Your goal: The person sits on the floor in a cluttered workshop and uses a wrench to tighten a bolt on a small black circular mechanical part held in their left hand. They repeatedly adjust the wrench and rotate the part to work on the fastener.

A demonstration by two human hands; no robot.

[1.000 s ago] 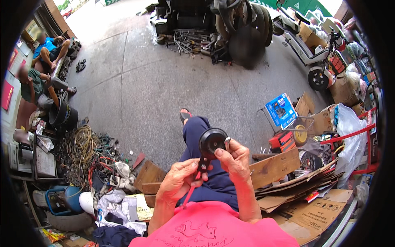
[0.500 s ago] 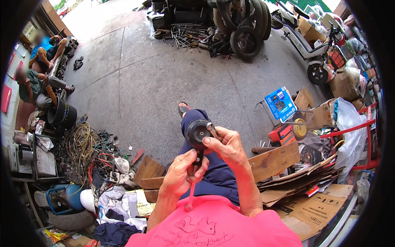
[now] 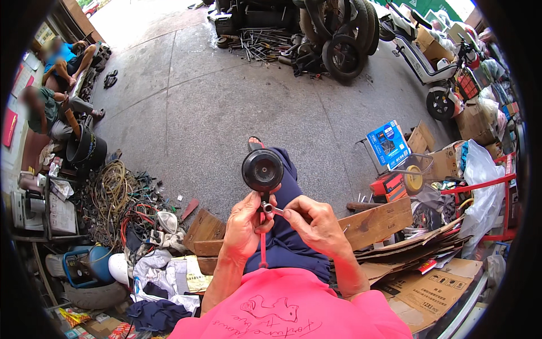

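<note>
My left hand (image 3: 244, 226) is closed round the lower end of a dark bracket. Above it stands a round black disc-shaped part, which looks like a vehicle horn (image 3: 263, 169), with a small fastener at its centre. From under my left fingers a slim red rod (image 3: 263, 251) with a rounded end points down toward my shirt; whether it is a tool handle cannot be told. My right hand (image 3: 313, 223) pinches a small metal wrench (image 3: 276, 211). The wrench's ring end lies at the bracket, just below the disc and beside my left fingertips.
Wooden boards (image 3: 377, 221) and flattened cardboard (image 3: 432, 288) lie at my right. To the left are tangled cables (image 3: 113, 195) and a blue tank (image 3: 101, 265). Tires (image 3: 344, 56) and a white scooter (image 3: 429, 68) stand farther off. Two people (image 3: 65, 62) sit at the far left.
The black disc has tilted upright and moved slightly left and down. My right hand has left the disc's edge and dropped, bringing the wrench's ring end to the bracket.
</note>
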